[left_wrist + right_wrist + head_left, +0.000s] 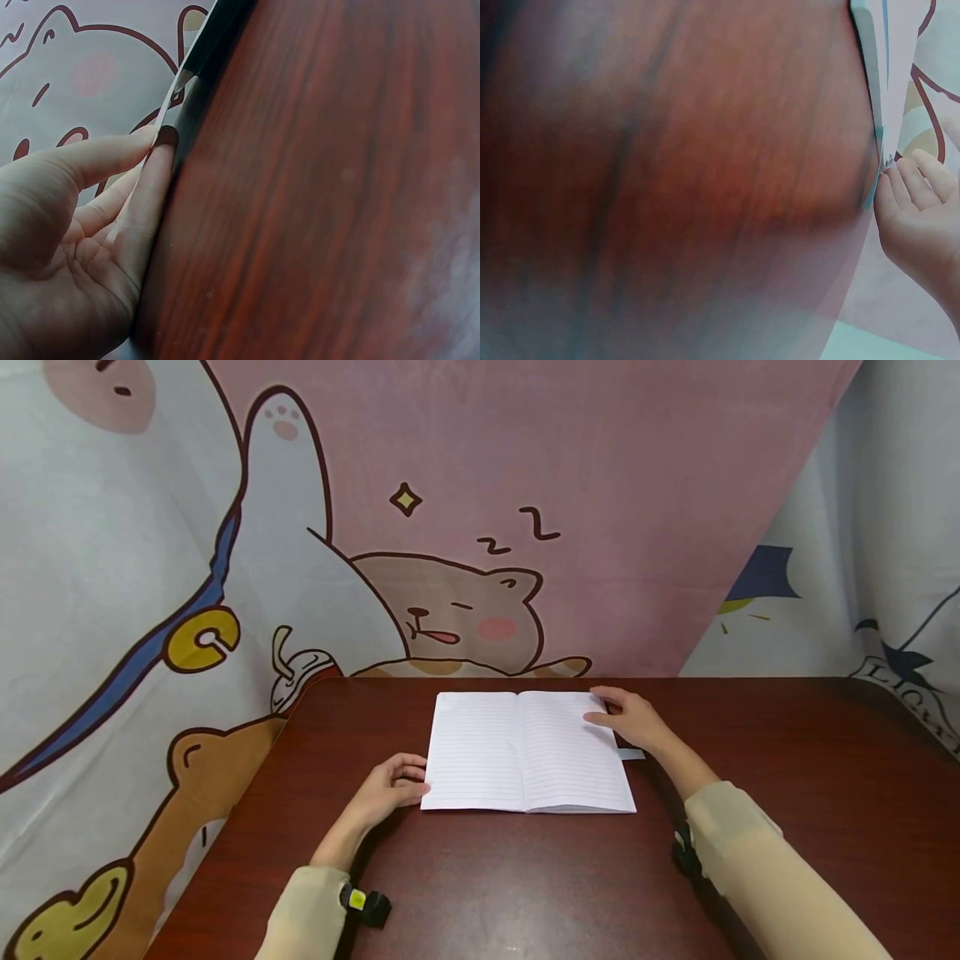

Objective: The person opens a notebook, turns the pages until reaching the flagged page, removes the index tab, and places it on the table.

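An open notebook [480, 752] with lined white pages lies on the table in the head view, its spine running away from me. My left hand [390, 789] pinches its left edge, thumb on top and fingers underneath. The left wrist view shows that edge between the thumb [112, 156] and the fingers [146, 210]. My right hand [630, 718] rests at the upper right corner, thumb and forefinger extended onto the right page. Its fairly straight fingers [911, 184] meet the notebook's edge [881, 97] in the right wrist view. Along the bottom, the right page lifts slightly.
The dark red-brown wooden table [480, 877] extends around the notebook. A pale strip [632, 754] sticks out from the notebook's right side. Behind the table hangs a cloth [600, 468] printed with cartoon animals. Each wrist wears a black camera [371, 907].
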Demonstrator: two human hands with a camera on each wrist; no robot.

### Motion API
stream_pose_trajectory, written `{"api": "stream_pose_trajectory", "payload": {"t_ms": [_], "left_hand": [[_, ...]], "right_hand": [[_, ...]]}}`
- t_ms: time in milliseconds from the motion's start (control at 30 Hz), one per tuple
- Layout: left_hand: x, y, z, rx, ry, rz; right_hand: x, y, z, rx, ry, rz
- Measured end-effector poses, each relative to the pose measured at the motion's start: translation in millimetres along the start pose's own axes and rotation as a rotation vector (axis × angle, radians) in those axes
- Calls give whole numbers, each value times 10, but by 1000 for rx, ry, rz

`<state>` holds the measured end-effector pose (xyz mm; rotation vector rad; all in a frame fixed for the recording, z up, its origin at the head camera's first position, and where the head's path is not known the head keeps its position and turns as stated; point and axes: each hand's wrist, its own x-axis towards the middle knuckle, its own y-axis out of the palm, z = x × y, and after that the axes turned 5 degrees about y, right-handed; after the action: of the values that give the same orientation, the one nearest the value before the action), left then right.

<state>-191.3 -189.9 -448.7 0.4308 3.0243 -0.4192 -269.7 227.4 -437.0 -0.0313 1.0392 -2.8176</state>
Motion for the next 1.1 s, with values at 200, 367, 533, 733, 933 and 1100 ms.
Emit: {"api": "stream_pose_trajectory", "payload": {"t_ms": [200,367,533,733,933,1100], "left_hand": [[7,4,10,2,3,1],[5,5,10,-1,4,4],[2,-1,14,0,9,12],[4,-3,14,2,14,12],[5,3,16,-2,6,6],[8,4,12,-1,2,2]], "right_hand": [[-9,-21,-29,-33,33,5],[-10,-40,-49,-42,35,9],[9,-38,-93,-74,5,4],[48,-28,-130,-130,-66,-28],[56,-15,-129,-164,-80,-46],[81,-6,-133,-184,-76,-52]]}}
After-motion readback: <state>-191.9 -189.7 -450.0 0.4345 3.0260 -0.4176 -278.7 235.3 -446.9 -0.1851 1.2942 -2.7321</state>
